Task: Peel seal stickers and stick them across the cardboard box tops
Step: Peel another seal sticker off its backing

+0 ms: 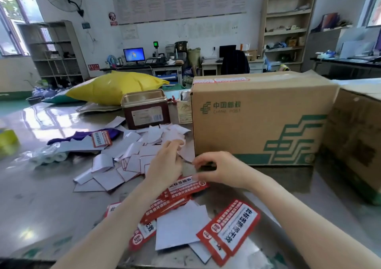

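— Seal stickers [186, 186], what do they look like?
— Flat red rectangles with a white panel of black print, glossy. One lies under both hands, more overlap in a heap [165, 206] just nearer the person, and another pair [231, 227] sits at the near right of the worktop [41, 196].
— And the worktop?
— Smooth, grey, shiny enough to mirror the windows. Curled white backing papers [132, 155] are scattered over it to the left of the hands.
— The cardboard box [257, 120]?
— Plain brown corrugated board with green printed stripes and a logo, standing upright just beyond the hands. Red-and-white stickers [221, 80] already lie along its top near the left edge. A second brown box [354, 140] stands right beside it, on the right.
— What is the left hand [165, 163] doing?
— Fingers curled, pinching a scrap of white backing paper [184, 151] at their tips.
— The right hand [218, 169]?
— Fingers bent downward, thumb and forefinger nipping the far edge of the sticker that lies under it.
— Anything behind?
— A dark red metal tin [144, 109] with rounded corners, and a puffy yellow plastic bag [115, 87].
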Demonstrator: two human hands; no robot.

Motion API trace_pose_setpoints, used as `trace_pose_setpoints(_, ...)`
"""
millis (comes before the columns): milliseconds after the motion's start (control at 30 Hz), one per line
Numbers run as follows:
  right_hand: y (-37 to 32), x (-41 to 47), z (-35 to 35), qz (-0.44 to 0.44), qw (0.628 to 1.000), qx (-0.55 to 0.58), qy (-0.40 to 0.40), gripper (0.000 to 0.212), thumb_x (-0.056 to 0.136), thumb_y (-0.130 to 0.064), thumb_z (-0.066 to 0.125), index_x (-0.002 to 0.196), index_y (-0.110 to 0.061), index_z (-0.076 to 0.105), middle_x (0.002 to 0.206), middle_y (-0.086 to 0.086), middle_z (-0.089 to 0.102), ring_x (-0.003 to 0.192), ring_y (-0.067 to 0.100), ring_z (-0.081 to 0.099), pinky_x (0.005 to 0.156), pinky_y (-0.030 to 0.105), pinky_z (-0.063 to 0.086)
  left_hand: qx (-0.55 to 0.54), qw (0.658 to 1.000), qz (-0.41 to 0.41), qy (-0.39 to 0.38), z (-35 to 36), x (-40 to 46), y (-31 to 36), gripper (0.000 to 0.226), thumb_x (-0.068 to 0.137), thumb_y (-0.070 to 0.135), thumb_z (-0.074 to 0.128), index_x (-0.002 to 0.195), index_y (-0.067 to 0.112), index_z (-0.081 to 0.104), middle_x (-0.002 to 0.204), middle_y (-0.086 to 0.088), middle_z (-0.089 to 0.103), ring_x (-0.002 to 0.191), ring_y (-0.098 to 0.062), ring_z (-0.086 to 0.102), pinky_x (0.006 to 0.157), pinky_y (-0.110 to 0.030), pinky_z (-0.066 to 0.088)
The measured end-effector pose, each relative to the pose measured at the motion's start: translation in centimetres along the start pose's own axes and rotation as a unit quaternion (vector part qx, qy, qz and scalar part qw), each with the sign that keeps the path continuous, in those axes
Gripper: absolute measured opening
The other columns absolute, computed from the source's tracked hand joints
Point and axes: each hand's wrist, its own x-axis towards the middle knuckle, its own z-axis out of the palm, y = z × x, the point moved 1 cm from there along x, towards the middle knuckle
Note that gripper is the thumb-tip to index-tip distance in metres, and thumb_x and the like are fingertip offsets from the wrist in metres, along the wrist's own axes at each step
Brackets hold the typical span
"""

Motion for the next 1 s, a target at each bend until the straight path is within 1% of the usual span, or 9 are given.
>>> trace_pose_setpoints(133,0.4,-0.2,2.1,-0.001,0.995,-0.029,-0.091,0.066,0.075,-0.047,0.068,0.133,-0.038,0.038,0.123,-0.018,0.048,0.106,-0.001,0.047,0.093,0.022,0.039,-0.034,0.999,-0.024,-0.004,1.2,-0.2,-2.3,0.034,0.090,0.004,0.044,0.120,0.015,0.052,0.116,-0.003,0.056,0.100,-0.013,0.055,0.078,-0.019,0.038)
trace_pose_setpoints(233,1.0,0.0,2.4,-0.026,0.995,-0.063,-0.071,0.069,0.073,-0.048,0.069,0.133,-0.041,0.036,0.121,-0.018,0.047,0.106,0.000,0.047,0.092,0.022,0.041,-0.080,0.996,-0.031,0.010,1.4,-0.1,-3.0,0.030,0.091,0.003,0.043,0.114,0.019,0.053,0.098,0.004,0.061,0.091,-0.008,0.057,0.071,-0.010,0.038)
trace_pose_setpoints(367,1.5,0.3,2.2,-0.040,0.994,-0.087,-0.044,0.065,0.072,-0.050,0.070,0.129,-0.039,0.042,0.117,-0.014,0.048,0.105,0.003,0.048,0.093,0.024,0.043,-0.083,0.996,0.004,-0.014,1.1,-0.5,-2.5,0.023,0.092,0.007,0.043,0.105,0.022,0.055,0.078,0.016,0.060,0.079,0.000,0.057,0.067,-0.009,0.038)
trace_pose_setpoints(533,1.7,-0.2,1.8,-0.047,0.997,-0.063,-0.026,0.056,0.071,-0.047,0.071,0.122,-0.039,0.050,0.116,-0.015,0.044,0.106,0.000,0.046,0.093,0.019,0.040,-0.100,0.994,0.012,-0.032,0.6,-1.2,-2.2,0.017,0.095,0.021,0.044,0.103,0.024,0.058,0.083,0.015,0.063,0.077,0.002,0.061,0.065,-0.011,0.045)
trace_pose_setpoints(667,1.7,-0.6,1.2,-0.065,0.994,-0.065,0.062,0.053,0.074,-0.037,0.072,0.122,-0.034,0.050,0.115,-0.016,0.044,0.104,-0.003,0.043,0.083,0.006,0.037,-0.150,0.985,-0.033,-0.074,0.0,-1.3,-1.9,0.024,0.094,0.039,0.045,0.103,0.026,0.063,0.089,0.012,0.068,0.075,-0.003,0.066,0.063,-0.014,0.051)
trace_pose_setpoints(767,1.7,-0.7,1.0,-0.068,0.988,-0.065,0.120,0.053,0.076,-0.032,0.071,0.124,-0.032,0.048,0.116,-0.015,0.042,0.105,-0.001,0.042,0.083,0.006,0.035,-0.240,0.964,-0.088,-0.079,-0.4,-1.4,-1.9,0.020,0.091,0.031,0.056,0.110,0.027,0.061,0.099,0.008,0.069,0.084,-0.011,0.068,0.070,-0.025,0.056)
trace_pose_setpoints(867,1.7,-0.7,1.2,-0.061,0.989,-0.058,0.122,0.053,0.077,-0.034,0.070,0.126,-0.030,0.048,0.120,-0.013,0.042,0.109,0.001,0.042,0.087,0.009,0.035,-0.340,0.925,-0.140,-0.095,-0.7,-1.4,-2.0,0.027,0.088,0.019,0.060,0.114,0.028,0.056,0.102,0.001,0.070,0.088,-0.018,0.070,0.070,-0.030,0.058)
trace_pose_setpoints(933,1.8,-0.6,1.3,-0.049,0.991,-0.027,0.124,0.053,0.078,-0.034,0.069,0.126,-0.030,0.048,0.122,-0.013,0.045,0.109,0.002,0.046,0.088,0.012,0.040,-0.388,0.904,-0.159,-0.087,-0.9,-1.3,-2.1,0.030,0.087,0.013,0.061,0.113,0.026,0.055,0.103,-0.004,0.070,0.088,-0.021,0.070,0.071,-0.033,0.059)
trace_pose_setpoints(1000,1.8,-0.5,1.5,-0.034,0.990,0.027,0.136,0.050,0.080,-0.032,0.067,0.126,-0.030,0.049,0.123,-0.011,0.049,0.109,0.003,0.051,0.091,0.021,0.048,-0.396,0.900,-0.166,-0.080,-0.9,-1.2,-2.2,0.029,0.085,0.011,0.062,0.110,0.025,0.055,0.102,-0.005,0.070,0.087,-0.021,0.071,0.072,-0.034,0.059)
